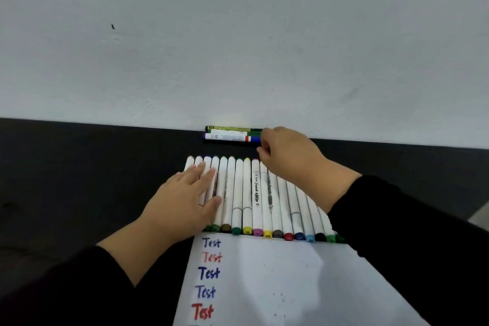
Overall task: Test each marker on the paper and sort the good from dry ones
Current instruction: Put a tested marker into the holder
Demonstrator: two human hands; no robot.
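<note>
Left hand flat, fingers straight, on the row of white markers; right hand curled beside the blue-capped marker, grip unclear.

Left arm: black sleeve, reaching forward from the lower left, wrist bare.
Left hand: palm down, fingers straight and close together, lying flat.
Right arm: black sleeve, coming in from the right, stretched further forward than the left.
Right hand: back facing up, fingers curled under; whether they hold anything cannot be told.
</note>
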